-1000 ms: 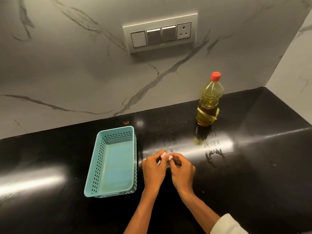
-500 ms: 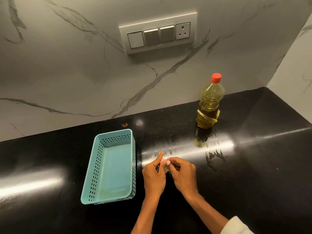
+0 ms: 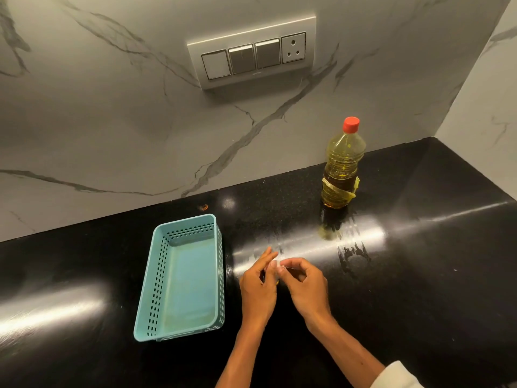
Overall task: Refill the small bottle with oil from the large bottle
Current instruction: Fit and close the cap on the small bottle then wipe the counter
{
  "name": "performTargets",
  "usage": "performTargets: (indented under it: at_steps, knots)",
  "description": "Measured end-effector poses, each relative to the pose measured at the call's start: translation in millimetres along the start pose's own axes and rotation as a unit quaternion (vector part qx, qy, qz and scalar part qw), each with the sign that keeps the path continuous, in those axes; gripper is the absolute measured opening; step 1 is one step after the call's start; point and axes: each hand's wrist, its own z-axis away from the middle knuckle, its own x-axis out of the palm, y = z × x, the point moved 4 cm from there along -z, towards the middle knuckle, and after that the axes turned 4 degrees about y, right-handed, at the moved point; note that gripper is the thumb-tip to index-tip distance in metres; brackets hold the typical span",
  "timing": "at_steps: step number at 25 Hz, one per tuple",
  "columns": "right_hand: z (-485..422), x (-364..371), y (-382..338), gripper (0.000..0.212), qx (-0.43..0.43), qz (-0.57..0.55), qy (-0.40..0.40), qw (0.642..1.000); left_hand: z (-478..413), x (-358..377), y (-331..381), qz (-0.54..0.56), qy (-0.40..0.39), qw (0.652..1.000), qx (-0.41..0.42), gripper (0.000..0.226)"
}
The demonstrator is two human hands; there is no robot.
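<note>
While the capped oil bottle (image 3: 342, 169) stands apart, left hand (image 3: 258, 288) and right hand (image 3: 306, 288) together pinch a mostly hidden small bottle (image 3: 276, 280).

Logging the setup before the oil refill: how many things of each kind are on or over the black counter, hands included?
large clear plastic oil bottle with red cap: 1
teal perforated plastic basket: 1
small object pinched between both hands, mostly hidden: 1
hands (left hand, right hand): 2
Total: 5

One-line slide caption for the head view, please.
Left hand and right hand pinch a small, mostly hidden item beside the teal basket; the capped large bottle stands apart, untouched.
</note>
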Motion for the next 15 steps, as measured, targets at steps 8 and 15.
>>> performTargets:
  at_steps: [8, 15]
  knots:
    - [-16.3, 9.5, -11.6, 0.013, -0.122, 0.109, -0.027, 0.986, -3.9, 2.8, -8.5, 0.02, -0.019, 1.0, 0.006, 0.037]
    - [-10.2, 4.4, -13.6, 0.011, -0.152, 0.14, -0.06, 0.977, -3.8, 2.7, -9.5, 0.017, -0.033, 0.999, 0.012, 0.043]
